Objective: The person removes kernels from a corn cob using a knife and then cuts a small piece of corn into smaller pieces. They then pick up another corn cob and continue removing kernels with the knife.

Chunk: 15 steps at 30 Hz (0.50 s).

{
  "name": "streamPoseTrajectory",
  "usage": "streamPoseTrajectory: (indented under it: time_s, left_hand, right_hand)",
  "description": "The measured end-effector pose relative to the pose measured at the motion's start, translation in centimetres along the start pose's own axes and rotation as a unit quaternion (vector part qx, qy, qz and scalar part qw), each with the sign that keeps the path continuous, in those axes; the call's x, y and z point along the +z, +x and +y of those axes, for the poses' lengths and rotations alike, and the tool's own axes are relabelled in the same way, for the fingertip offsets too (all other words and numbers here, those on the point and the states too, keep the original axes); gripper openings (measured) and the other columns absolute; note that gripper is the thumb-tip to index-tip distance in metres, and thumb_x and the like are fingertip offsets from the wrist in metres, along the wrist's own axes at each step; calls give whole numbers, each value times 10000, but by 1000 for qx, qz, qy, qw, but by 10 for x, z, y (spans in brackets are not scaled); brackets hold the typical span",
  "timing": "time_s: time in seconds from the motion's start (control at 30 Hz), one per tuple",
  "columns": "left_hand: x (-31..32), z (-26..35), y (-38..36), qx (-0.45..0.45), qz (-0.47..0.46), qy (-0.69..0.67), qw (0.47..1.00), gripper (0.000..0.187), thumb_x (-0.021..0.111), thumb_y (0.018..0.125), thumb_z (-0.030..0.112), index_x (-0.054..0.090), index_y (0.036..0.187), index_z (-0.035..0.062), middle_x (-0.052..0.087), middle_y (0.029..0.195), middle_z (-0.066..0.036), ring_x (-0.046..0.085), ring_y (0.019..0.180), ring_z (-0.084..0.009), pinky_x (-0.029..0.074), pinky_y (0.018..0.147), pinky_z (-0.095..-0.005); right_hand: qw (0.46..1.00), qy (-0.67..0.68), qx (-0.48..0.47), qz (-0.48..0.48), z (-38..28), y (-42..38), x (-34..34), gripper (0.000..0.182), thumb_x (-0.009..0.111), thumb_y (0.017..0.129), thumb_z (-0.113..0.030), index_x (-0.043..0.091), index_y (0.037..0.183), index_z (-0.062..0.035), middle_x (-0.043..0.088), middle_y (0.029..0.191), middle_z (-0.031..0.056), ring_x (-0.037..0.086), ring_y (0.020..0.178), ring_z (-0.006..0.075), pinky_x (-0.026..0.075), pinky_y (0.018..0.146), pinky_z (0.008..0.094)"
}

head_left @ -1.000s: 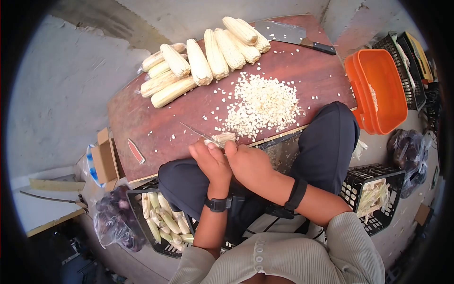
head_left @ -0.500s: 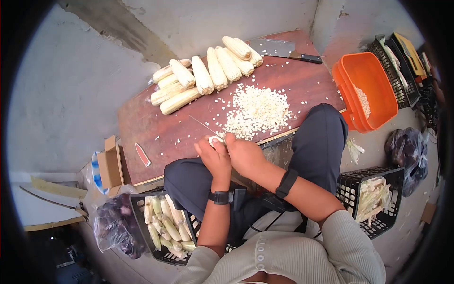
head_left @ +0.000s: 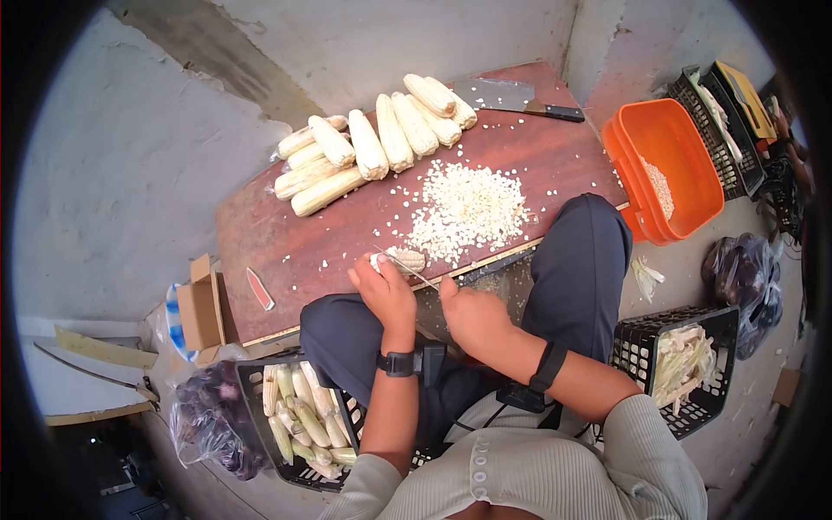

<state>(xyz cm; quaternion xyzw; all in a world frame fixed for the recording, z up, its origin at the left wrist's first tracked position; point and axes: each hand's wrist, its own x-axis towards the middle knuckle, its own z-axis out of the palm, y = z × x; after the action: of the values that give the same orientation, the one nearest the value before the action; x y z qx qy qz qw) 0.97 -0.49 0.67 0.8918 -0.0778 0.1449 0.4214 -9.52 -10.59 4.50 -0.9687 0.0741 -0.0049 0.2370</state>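
My left hand (head_left: pixel 383 290) is wrapped round one end of a corn cob (head_left: pixel 407 257) at the near edge of the red-brown table (head_left: pixel 312 260). My right hand (head_left: pixel 475 314) grips a thin knife (head_left: pixel 412 272), whose blade runs up and left across the near side of the cob. Just beyond the cob lies a pile of loose pale kernels (head_left: pixel 472 208). Several husked corn cobs (head_left: pixel 368 146) rest side by side at the far left of the table. A cleaver (head_left: pixel 498 94) with a black handle lies beyond them on the right.
An orange container (head_left: pixel 630 173) holding some kernels stands right of the table. Black crates with corn (head_left: pixel 299 416) and husks (head_left: pixel 685 360) flank my legs. A small red-and-white object (head_left: pixel 259 289) lies at the table's left, near a cardboard box (head_left: pixel 199 312).
My right hand has moved right and down with the knife, away from my left hand. More of the cob now shows. The view has shifted slightly.
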Motion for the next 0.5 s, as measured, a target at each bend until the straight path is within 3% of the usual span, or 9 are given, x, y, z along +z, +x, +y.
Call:
streamPoseTrajectory:
  time_s: [0.17,0.27,0.4,0.5]
  left_hand:
    - [2,-3,1,-7,-22,2,1000,265,407,943,179,478,1026,-63,452,944,-237,485,820,-393,396,760,-457]
    - [2,1,2,-7,-29,-9,999,261,414,937,173,473,1029,-64,452,940,-241,486,806,-412,400,729,-470]
    - [4,6,-2,45,-17,17,999,252,417,924,161,470,1014,-68,453,931,-243,486,796,-423,402,710,-479]
    - [7,-4,0,-2,-32,-5,999,258,409,918,160,470,1009,-73,454,929,-247,482,806,-421,399,714,-478]
  right_hand:
    - [999,21,8,-24,4,10,2,196,488,828,-61,479,990,48,600,625,134,622,548,297,494,468,393]
    - [999,29,-4,-17,5,17,-5,105,455,866,-96,471,890,6,621,649,146,641,583,305,501,481,396]
    - [998,46,-7,-32,8,31,2,122,460,859,-89,470,910,21,617,649,155,641,593,307,500,487,396]
    - [998,57,-24,-13,10,39,9,150,462,855,-76,467,948,42,609,631,156,633,567,307,493,469,396]
